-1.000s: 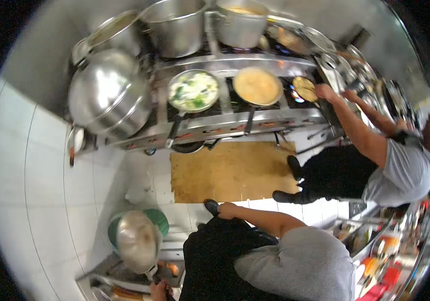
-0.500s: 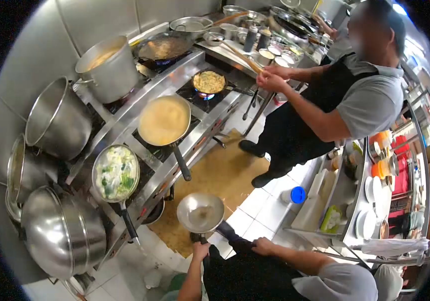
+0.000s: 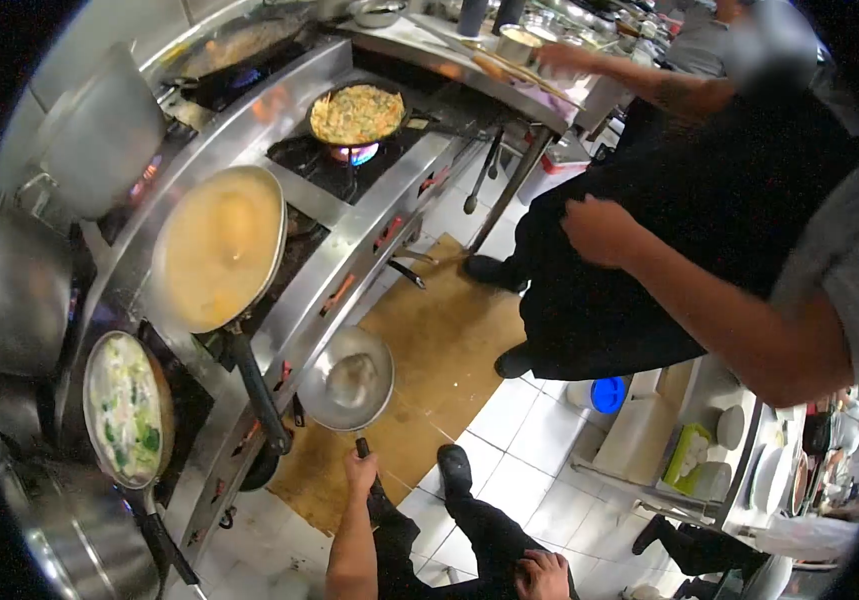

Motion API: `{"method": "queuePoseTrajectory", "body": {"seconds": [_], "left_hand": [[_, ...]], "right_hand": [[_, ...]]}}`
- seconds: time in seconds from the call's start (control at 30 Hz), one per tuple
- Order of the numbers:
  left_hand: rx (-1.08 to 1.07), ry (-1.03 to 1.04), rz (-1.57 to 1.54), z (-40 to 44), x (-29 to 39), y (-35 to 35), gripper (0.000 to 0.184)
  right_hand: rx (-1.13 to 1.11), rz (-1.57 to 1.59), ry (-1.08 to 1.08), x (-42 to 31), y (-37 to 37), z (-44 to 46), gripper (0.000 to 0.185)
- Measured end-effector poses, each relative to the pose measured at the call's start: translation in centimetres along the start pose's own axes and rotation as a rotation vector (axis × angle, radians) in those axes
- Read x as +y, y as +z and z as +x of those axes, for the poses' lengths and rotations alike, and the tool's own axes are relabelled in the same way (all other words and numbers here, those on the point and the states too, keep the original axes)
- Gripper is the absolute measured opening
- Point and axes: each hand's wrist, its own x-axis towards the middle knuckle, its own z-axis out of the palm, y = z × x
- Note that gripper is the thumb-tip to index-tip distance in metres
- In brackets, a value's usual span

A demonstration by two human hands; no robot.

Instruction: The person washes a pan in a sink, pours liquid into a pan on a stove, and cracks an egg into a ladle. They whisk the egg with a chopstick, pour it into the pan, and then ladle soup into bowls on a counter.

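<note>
My left hand (image 3: 361,472) is closed around the dark handle of a silvery frying pan (image 3: 319,395). The pan hangs over the floor beside the stove, its bowl facing up, with a pale patch on its inner base. My right hand (image 3: 541,575) lies on my dark clothing near my thigh, fingers loosely laid out and nothing visible in them. On the stove to the left, one pan holds a pale yellow liquid (image 3: 219,245). Another, nearer me, contains a white and green mixture (image 3: 127,415). Neither hand touches those two pans.
A black skillet with an omelette-like round (image 3: 357,114) sits over a lit burner. Large metal pots (image 3: 99,140) line the stove's back. A co-worker (image 3: 649,230) stands at right on the brown floor mat (image 3: 429,330); shelves with dishes (image 3: 771,475) are beyond.
My view has shifted closer to the stove. The silvery pan has moved forward toward the stove's front edge. My right hand has moved lower in view. The co-worker's hands have parted.
</note>
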Motion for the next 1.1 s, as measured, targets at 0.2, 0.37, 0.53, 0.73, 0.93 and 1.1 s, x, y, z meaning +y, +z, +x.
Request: {"method": "queuePoseTrajectory", "body": {"seconds": [0.2,0.37,0.53,0.73,0.93,1.1], "left_hand": [[0.11,0.102,-0.394,11.0,-5.7,0.3,0.023],[0.272,0.11,-0.034,16.8,0.5,0.0,0.025],[0.027,-0.031,0.109,32.3,-11.9,0.2,0.034],[0.378,-0.136,0.713,37.9,-19.0,0.3,0.067],[0.117,-0.306,0.212,21.1,-1.7,-2.3,0.044],[-0.032,0.18,0.564,9.1,-13.2,-0.6,0.037]], "right_hand": [[0.061,0.025,-0.065,-0.1,-1.8,1.7,0.03],[0.088,0.016,-0.082,0.7,-1.0,2.6,0.031],[0.108,0.008,-0.108,1.1,-0.9,2.8,0.034],[0.068,0.001,-0.107,0.6,-1.1,3.2,0.034],[0.089,-0.007,-0.165,1.8,-0.5,3.5,0.029],[-0.095,-0.029,-0.287,2.2,-1.1,6.2,0.031]]}}
